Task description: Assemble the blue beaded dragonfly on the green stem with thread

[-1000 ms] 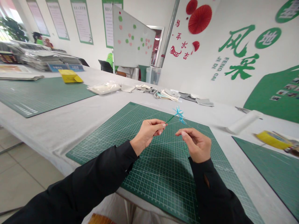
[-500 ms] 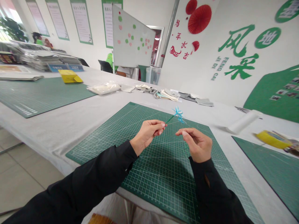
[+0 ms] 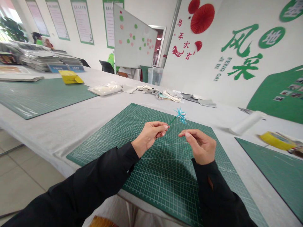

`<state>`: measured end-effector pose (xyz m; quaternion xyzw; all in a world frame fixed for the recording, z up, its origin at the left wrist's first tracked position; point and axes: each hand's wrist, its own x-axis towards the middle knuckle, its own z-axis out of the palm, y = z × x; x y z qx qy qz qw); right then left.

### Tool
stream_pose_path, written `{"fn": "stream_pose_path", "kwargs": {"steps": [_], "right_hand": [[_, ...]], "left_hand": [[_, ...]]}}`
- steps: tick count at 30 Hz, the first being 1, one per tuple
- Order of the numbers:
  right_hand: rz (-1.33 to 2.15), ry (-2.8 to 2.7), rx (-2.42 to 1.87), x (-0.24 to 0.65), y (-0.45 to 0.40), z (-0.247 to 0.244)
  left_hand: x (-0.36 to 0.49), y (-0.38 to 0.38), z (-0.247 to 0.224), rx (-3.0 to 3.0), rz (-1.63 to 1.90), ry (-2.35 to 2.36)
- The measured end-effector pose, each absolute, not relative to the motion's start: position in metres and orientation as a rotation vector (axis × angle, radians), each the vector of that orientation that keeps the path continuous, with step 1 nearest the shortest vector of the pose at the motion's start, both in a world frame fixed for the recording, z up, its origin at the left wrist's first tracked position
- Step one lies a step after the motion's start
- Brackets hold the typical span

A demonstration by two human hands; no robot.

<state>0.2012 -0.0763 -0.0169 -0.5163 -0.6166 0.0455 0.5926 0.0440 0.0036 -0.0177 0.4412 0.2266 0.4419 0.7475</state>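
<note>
Left hand point(image 3: 150, 135): thumb and forefinger are clamped on the green stem point(image 3: 172, 120), seemingly well below the petals so that these are not crushed.
Right hand point(image 3: 202, 145): thumb and forefinger are drawn together beside the flower, apart from it; whether a fine strand is pinched cannot be told.
Blue flower point(image 3: 181, 115): held aloft, tilted away rightward, perhaps for easy access.
Cutting mat point(image 3: 151, 167): spread beneath both hands, presumably as table protection.
Fabric scraps point(image 3: 171, 96): laid beyond the mat, likely for elbow room.
</note>
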Motion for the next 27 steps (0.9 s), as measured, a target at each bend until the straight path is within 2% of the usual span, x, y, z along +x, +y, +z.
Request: {"fn": "stream_pose_path", "kwargs": {"steps": [21,27], "right_hand": [[0.083,-1.464,-1.169,0.2005,-0.0771,-0.0175],[-0.122,-1.602,-1.199,0.1956,-0.0791,-0.014]], "left_hand": [[0.0431,0.0039,-0.0188,0.887,0.901,0.483],[0.0453,0.0022,-0.0176,0.977,1.012,0.572]]}}
